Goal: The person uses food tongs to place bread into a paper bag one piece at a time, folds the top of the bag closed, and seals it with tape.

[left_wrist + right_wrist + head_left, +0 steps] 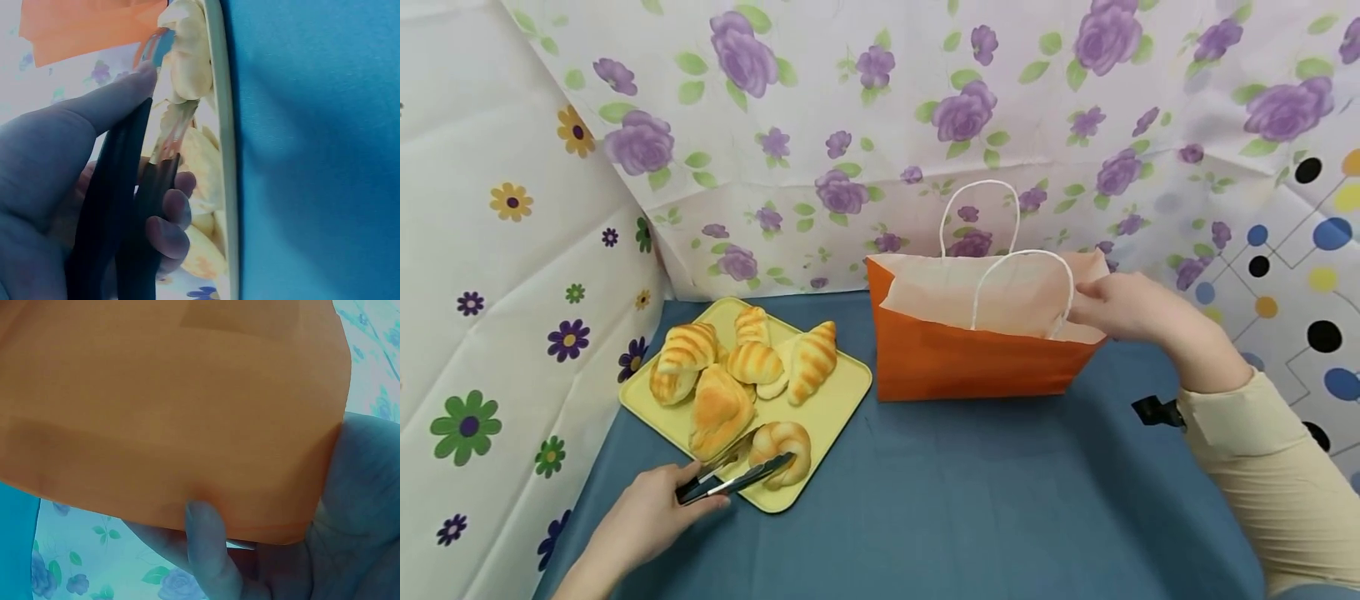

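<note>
My left hand [651,508] grips a pair of food tongs [748,477] with black handles. The spread arms of the tongs reach either side of a round twisted bread roll [787,442] at the near corner of a yellow tray [838,417]. In the left wrist view, thumb and fingers wrap the tong handles [109,194], and the roll [190,56] lies at the far tip. At the right, my right hand [1131,308] holds the right side edge of an upright orange paper bag [970,358]. The bag's top is open, and its inside bottom is hidden.
Behind the roll, the tray holds several breads, among them a triangular pastry [721,408] and a striped croissant [812,362]. White cord handles [981,187] rise from the bag. A blue cloth [962,500] covers the table, with patterned curtains [820,108] behind.
</note>
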`<state>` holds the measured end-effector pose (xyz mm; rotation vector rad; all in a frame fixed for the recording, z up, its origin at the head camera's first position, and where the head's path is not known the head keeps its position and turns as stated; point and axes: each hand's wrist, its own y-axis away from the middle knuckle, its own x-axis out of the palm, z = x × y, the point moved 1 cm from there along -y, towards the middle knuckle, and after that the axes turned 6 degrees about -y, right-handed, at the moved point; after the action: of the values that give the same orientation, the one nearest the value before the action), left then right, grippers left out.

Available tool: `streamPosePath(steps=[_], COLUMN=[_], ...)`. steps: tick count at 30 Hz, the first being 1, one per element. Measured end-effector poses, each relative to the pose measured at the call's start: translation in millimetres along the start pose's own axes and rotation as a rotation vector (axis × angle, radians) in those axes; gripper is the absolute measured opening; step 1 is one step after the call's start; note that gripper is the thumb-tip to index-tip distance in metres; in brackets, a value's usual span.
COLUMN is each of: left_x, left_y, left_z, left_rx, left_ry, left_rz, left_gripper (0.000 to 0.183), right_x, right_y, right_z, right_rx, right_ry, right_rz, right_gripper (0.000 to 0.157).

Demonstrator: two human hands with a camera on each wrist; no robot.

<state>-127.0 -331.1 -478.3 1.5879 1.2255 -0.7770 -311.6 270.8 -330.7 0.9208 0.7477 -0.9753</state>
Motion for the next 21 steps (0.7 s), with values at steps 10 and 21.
streamPosePath(steps=[10,21], left_x=[-6.0,-11.1], left_y=[1.5,-3.1], left_z=[-3.1,-16.0], left_rx=[0.014,0.039], left_ry=[0.06,0.177], left_rz=[-0.062,-0.15], left_gripper=[0.092,0.085], right_x=[2.6,8.1], right_y=[3,0], right_z=[1,5], right_rx=[-0.014,-0.05], right_ry=[0.016,0.023], right_rz=[-0.037,-0.043], right_gripper=[0.084,0.082])
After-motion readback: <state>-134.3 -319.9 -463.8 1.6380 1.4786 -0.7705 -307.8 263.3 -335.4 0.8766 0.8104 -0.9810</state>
